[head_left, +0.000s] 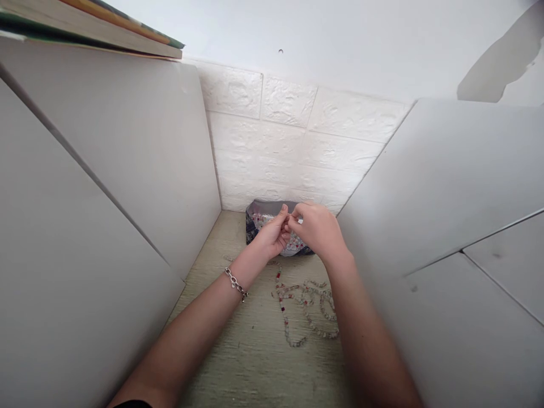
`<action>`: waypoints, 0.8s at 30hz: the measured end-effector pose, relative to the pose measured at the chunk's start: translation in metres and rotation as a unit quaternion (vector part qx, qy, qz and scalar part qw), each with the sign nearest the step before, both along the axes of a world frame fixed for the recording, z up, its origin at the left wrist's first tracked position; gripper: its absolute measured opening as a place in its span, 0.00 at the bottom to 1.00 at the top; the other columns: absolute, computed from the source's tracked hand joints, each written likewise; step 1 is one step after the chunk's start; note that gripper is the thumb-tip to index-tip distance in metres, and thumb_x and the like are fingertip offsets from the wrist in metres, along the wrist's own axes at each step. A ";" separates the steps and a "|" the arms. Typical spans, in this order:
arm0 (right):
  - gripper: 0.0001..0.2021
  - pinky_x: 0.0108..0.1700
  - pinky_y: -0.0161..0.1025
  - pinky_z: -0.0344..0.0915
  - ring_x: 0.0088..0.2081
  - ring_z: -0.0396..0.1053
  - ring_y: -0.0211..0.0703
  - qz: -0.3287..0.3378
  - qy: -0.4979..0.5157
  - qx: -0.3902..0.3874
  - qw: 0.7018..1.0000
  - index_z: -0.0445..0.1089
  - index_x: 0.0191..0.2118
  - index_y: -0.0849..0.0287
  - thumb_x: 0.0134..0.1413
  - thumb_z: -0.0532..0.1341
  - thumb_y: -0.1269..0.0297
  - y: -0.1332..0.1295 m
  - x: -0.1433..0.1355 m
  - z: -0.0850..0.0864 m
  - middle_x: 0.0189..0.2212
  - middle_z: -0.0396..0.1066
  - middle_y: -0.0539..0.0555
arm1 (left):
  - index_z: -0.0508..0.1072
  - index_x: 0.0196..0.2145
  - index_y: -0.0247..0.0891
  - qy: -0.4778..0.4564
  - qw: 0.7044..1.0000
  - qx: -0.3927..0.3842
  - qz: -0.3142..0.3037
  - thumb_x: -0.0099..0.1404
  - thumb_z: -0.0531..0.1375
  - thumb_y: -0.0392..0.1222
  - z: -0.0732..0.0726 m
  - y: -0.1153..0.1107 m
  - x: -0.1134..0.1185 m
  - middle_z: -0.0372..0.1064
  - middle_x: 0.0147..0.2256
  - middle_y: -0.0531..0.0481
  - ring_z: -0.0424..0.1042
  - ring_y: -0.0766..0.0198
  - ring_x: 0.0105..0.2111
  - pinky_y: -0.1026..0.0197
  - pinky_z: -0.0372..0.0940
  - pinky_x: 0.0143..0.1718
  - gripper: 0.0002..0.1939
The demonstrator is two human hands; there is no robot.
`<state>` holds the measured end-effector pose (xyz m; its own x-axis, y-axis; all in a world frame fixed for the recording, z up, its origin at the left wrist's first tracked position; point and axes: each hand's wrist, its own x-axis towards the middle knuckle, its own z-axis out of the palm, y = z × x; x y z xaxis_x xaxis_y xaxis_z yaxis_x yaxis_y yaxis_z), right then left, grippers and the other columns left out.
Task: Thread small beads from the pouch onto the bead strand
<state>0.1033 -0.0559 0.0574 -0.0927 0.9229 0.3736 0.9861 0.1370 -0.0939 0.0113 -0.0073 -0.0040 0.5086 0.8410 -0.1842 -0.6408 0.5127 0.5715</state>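
Observation:
A dark fabric pouch (250, 226) with a grey lining stands against the wall, and many small beads lie inside it. Above its opening my left hand (274, 233) and my right hand (315, 226) meet at the fingertips. Both are pinched closed; whatever is between the fingers is too small to make out. A long string of pale and red beads (285, 323) lies in loops on the wooden surface below my hands, partly behind my right forearm. A silver chain bracelet (234, 281) circles my left wrist.
Grey-white panels rise on the left (127, 141) and on the right (446, 181). A white brick-patterned wall (284, 136) closes off the back. Books (123, 28) rest on top of the left panel. The greenish wooden surface (255, 362) is narrow between the panels.

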 end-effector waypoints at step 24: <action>0.16 0.29 0.35 0.51 0.31 0.63 0.38 0.025 -0.018 -0.049 0.998 0.72 0.32 0.56 0.56 0.48 0.61 0.007 0.006 -0.003 0.30 0.67 0.53 | 0.68 0.22 0.32 0.057 0.997 0.040 0.013 0.51 0.62 0.44 -0.004 0.005 -0.005 0.62 0.18 0.56 0.59 0.78 0.16 0.74 0.50 0.13 0.12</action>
